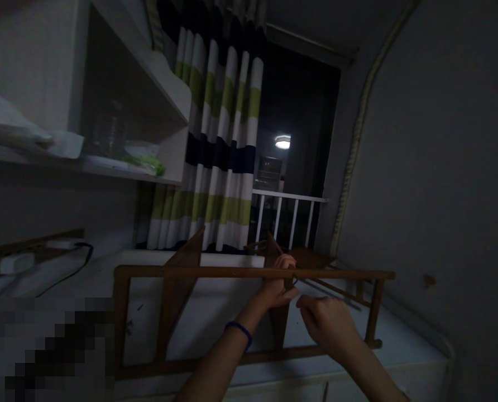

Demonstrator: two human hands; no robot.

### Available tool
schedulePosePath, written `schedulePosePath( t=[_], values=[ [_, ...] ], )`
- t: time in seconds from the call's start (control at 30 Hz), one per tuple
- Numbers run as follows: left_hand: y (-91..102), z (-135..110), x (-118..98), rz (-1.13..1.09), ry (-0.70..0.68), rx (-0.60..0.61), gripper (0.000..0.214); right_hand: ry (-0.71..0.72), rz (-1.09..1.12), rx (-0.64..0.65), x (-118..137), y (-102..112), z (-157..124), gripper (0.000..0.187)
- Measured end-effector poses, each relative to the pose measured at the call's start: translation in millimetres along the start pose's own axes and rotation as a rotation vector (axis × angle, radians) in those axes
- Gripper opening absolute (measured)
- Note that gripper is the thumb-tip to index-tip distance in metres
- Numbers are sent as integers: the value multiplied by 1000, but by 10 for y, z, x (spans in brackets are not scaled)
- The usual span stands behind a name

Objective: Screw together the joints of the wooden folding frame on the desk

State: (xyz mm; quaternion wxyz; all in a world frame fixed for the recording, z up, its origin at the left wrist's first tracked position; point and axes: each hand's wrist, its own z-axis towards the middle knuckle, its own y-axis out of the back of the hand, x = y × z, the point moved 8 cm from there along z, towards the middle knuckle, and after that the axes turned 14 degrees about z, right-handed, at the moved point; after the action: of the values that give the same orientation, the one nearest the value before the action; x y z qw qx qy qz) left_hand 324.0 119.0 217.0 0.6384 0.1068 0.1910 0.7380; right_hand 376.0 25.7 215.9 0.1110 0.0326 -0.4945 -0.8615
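A brown wooden rack [232, 272] lies on its side on a white surface, its long rails running across in front of me. Two shelf boards [186, 259] stand up between and behind the rails. My left hand [280, 287] is closed around the middle of the rack, its fingers behind the upper rail, where a board meets it. A small dark bent piece, perhaps a hex key [295, 279], shows at that joint. Just right of and below it is my right hand [326, 324], with curled fingers; what they hold, if anything, is hidden.
Another wooden board [307, 257] lies behind the rack near the window railing [288, 195]. A white wall shelf [173, 148] juts out at upper left. A power strip [31, 254] with plugs and a cable is on the left. A striped curtain [224, 123] hangs at the back.
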Motion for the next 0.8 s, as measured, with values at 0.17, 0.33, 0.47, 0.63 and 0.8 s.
schedulePosePath(
  t=[0.17, 0.33, 0.47, 0.63, 0.8],
  values=[
    [-21, 5, 29, 3, -1, -44, 34, 127, -121, -7, 115, -71, 55, 37],
    [-73, 3, 98, 2, 28, -57, 33, 134, -126, -83, 179, 107, 165, 48],
    [-66, 5, 56, 12, 25, -15, 44, -51, -108, -153, -107, 195, 110, 47],
    [-24, 8, 10, 30, 30, -20, 45, -103, -108, -101, -377, -77, -90, 41],
    [-41, 9, 25, 40, 9, -43, 41, 130, -124, -2, -87, -258, -40, 41]
  ],
)
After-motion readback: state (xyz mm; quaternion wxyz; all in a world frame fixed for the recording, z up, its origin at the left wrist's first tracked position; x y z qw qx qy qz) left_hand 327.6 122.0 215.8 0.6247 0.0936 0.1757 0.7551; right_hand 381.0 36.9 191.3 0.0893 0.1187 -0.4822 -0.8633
